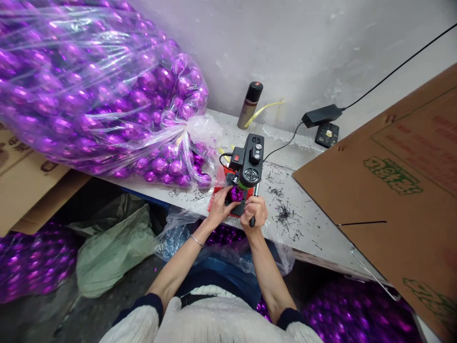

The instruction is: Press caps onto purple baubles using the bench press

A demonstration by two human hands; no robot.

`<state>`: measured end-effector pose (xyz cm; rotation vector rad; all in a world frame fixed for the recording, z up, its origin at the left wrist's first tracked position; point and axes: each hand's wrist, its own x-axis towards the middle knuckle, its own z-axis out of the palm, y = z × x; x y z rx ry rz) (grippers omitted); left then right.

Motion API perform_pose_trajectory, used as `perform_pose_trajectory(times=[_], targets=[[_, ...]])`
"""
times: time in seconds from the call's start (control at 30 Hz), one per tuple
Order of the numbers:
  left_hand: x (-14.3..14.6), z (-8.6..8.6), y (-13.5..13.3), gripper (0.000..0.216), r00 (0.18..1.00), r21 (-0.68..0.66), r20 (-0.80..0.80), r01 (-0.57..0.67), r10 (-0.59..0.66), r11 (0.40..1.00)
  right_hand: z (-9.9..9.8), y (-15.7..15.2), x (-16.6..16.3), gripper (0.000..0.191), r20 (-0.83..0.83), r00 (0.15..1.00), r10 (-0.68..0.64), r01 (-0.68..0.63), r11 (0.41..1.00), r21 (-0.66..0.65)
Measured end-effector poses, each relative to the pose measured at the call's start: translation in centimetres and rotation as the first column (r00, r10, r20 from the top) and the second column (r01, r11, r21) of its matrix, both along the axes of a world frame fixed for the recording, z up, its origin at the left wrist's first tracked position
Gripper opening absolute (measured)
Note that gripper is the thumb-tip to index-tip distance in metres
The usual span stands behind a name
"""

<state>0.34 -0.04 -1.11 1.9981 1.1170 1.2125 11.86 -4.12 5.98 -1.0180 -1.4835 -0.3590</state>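
Observation:
A small black bench drill press with a red switch stands on the table over a red sheet. Under its head sits a shiny purple faceted ball. My left hand grips this ball from the left, thumb and fingers around its near and far sides. My right hand is wrapped round the press's lever handle, just right of the base. The drill bit's tip is hidden by the head and the ball.
A large clear bag of purple balls fills the left of the table. Behind the press stand a spray can and a power adapter. Black shavings lie on the right, beside a big cardboard box. An open plastic bag hangs below the table edge.

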Motion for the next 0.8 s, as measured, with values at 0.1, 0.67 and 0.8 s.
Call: perform_pose_trajectory(times=[0.1,0.67,0.8], targets=[[0.1,0.0,0.0,0.052,1.000,0.014,0.020,-0.001,0.001,1.000,-0.4,0.1,0.3,0.024,0.091,0.996,0.003,-0.006,0.999,0.034],[-2.8,0.1,-5.4,0.064,0.997,0.208,-0.072,0.032,-0.018,0.978,6.6,-0.5,-0.2,0.030,-0.147,0.989,-0.031,0.003,0.982,-0.187],[-5.2,-0.7,-9.8,0.068,0.956,0.242,-0.283,0.153,-0.081,0.958,5.6,-0.5,-0.3,0.028,-0.128,0.992,-0.017,-0.003,0.988,-0.155]])
